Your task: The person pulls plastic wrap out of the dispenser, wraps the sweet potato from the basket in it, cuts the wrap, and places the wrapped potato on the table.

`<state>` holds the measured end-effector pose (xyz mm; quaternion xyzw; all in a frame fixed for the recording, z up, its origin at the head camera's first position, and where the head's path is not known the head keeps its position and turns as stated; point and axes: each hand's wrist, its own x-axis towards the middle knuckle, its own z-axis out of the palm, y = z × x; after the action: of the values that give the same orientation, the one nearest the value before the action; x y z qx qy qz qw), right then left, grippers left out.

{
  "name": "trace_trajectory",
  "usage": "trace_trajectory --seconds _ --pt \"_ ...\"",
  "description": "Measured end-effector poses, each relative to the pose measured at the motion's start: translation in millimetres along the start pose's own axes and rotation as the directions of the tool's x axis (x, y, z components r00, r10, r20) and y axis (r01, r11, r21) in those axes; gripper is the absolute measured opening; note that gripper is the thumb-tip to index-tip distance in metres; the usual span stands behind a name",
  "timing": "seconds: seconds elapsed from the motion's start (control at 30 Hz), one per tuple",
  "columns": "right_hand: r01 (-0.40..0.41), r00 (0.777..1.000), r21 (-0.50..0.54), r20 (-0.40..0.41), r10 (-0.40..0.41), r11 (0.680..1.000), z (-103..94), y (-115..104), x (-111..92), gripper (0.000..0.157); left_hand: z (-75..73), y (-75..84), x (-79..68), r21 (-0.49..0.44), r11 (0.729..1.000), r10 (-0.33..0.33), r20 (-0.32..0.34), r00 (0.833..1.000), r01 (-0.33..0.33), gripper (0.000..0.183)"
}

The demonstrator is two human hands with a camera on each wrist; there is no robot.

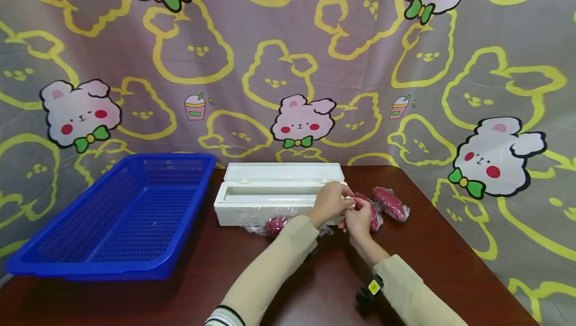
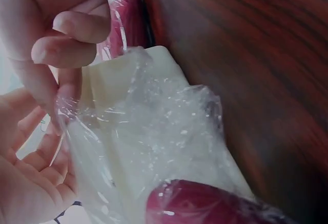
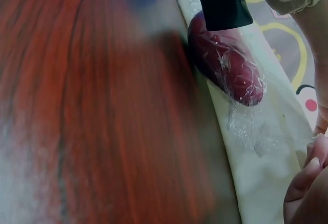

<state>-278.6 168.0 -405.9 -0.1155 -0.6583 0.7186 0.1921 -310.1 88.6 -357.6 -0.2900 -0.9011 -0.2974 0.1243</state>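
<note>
A long white cling film dispenser box (image 1: 261, 211) stands on the table with its lid (image 1: 283, 172) raised and a roll (image 1: 270, 198) inside. Clear cling film (image 2: 169, 116) drapes down its front, over a purple-red sweet potato (image 1: 275, 225). At the box's right end my left hand (image 1: 332, 200) pinches the film near the top edge. Close against it, my right hand (image 1: 358, 221) also pinches the film with bent fingers; the exact grip is partly hidden. Beside the right hand lies a film-wrapped sweet potato (image 1: 373, 216).
Another wrapped sweet potato (image 1: 390, 203) lies farther right. A blue plastic basket (image 1: 180, 261) stands left of the box. The dark wooden table (image 1: 310, 296) ends at a patterned curtain (image 1: 252, 31) behind.
</note>
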Motion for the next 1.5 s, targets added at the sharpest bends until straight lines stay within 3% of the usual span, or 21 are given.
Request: trace_trajectory --seconds 0.27,0.43,0.77,1.07,1.33,1.5 --pt "0.075 0.995 0.002 0.067 -0.075 0.997 -3.7 0.5 2.0 0.036 3.8 -3.8 3.5 0.054 0.998 -0.026 0.009 1.000 0.025 0.021" --pt "0.042 0.995 -0.025 0.087 -0.040 0.999 -4.6 0.2 2.9 0.038 1.7 -6.3 6.0 0.076 0.996 -0.036 -0.009 0.999 0.037 0.018" --pt "0.030 0.985 -0.060 0.173 -0.019 0.998 -11.4 -1.9 6.9 0.037 -4.5 -12.6 3.4 0.012 0.999 -0.031 0.015 0.999 0.031 0.014" --pt "-0.105 0.961 -0.042 0.252 0.113 0.994 -22.3 -3.5 14.8 0.037 -0.1 -23.4 -0.7 -0.125 0.992 -0.004 -0.035 0.999 0.000 0.015" --pt "-0.162 0.945 -0.068 0.276 0.175 0.984 -21.9 -2.5 13.4 0.036 -4.4 -30.6 0.0 0.035 0.996 0.079 0.026 0.997 -0.080 0.016" --pt "-0.110 0.939 -0.134 0.312 0.147 0.985 -22.6 -8.5 14.5 0.043 -5.6 -28.8 0.4 0.081 0.989 0.119 0.016 0.993 -0.120 0.015"
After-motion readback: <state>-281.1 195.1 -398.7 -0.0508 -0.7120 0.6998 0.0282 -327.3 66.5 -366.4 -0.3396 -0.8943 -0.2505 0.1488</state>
